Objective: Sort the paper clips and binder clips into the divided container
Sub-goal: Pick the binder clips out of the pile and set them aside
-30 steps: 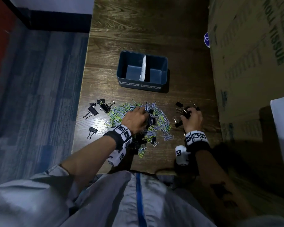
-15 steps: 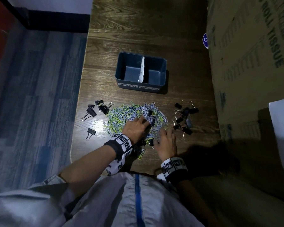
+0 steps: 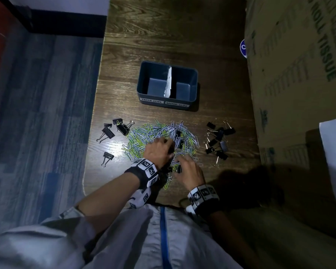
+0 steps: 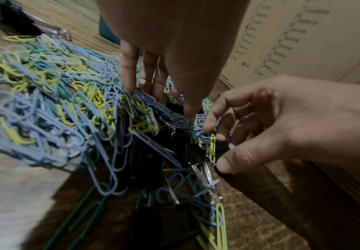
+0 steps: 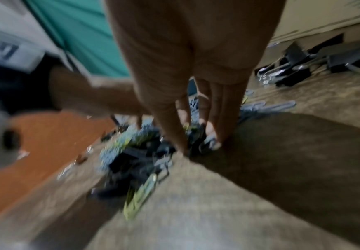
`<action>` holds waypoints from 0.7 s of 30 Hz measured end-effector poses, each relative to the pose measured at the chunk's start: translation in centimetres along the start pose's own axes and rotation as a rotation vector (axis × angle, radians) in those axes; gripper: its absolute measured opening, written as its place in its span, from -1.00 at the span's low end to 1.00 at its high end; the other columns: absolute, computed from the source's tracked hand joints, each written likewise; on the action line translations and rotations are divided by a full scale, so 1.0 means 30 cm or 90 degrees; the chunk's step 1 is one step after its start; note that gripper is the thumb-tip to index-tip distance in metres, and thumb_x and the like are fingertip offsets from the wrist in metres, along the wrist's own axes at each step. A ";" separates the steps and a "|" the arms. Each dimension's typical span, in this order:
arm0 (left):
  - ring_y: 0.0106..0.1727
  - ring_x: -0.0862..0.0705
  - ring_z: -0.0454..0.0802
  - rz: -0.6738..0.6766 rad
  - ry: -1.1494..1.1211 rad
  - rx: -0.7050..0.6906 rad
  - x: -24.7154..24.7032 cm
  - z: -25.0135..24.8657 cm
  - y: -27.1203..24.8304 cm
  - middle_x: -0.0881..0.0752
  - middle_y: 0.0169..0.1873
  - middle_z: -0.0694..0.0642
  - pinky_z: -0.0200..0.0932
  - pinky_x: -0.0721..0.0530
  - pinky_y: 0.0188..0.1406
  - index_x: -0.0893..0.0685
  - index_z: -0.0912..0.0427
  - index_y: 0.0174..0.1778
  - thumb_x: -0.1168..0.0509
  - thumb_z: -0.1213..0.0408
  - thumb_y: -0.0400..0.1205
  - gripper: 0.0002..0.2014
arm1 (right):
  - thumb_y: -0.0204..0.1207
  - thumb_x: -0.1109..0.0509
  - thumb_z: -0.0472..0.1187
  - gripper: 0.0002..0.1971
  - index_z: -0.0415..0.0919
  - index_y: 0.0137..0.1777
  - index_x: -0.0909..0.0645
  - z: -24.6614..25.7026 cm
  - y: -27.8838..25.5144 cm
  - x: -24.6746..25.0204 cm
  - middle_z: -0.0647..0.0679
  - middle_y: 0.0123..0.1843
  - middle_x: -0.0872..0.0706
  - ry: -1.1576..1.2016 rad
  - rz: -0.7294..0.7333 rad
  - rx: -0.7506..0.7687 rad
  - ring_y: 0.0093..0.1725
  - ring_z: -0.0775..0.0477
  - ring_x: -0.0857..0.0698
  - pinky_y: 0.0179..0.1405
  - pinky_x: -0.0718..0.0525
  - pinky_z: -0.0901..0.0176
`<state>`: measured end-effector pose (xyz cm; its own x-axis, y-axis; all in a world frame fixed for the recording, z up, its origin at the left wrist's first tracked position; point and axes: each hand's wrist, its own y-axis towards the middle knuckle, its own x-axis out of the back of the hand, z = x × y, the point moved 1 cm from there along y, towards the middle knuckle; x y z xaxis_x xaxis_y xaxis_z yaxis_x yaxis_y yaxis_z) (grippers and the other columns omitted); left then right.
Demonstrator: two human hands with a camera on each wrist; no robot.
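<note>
A heap of blue, yellow and green paper clips [image 3: 153,133] lies on the wooden table, with black binder clips mixed in. My left hand [image 3: 160,150] rests on the heap's near side, fingertips [image 4: 129,84] pressed straight down into the clips. Beside it, my right hand [image 3: 184,167] curls thumb and fingers round a black binder clip [image 4: 195,153] in the heap; the right wrist view is blurred. Behind the heap stands the dark divided container [image 3: 142,90], labelled for paper clips on the left and binder clips on the right, both halves bare.
Loose binder clips lie left of the heap [image 3: 113,131] and in a second group to its right [image 3: 219,138]. A large cardboard box [image 3: 299,74] walls off the table's right side. The table's left edge [image 3: 93,123] drops to blue carpet.
My right hand has left the binder clips on the right and come to the heap's near side beside my left hand. The left hand has stayed on the heap.
</note>
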<state>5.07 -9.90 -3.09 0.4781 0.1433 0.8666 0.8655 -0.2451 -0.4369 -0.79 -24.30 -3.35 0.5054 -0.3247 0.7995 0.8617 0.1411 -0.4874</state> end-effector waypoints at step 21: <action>-0.13 -0.71 -0.11 0.001 -0.399 -0.088 0.032 0.100 -0.004 -0.72 0.05 0.02 -0.24 -0.71 -0.19 -0.58 0.07 0.39 -0.38 0.31 0.63 -0.62 | 0.26 -0.72 -0.23 -0.65 0.16 -0.21 -0.62 -0.018 0.007 0.083 0.17 -0.03 -0.53 0.174 -0.051 -0.082 -0.09 0.08 -0.64 0.02 -0.74 0.02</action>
<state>5.86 -6.85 -2.94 0.5128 0.6654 0.5425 0.8572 -0.3613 -0.3671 0.62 -25.58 -1.65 0.3907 -0.5717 0.7214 0.8764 -0.0086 -0.4815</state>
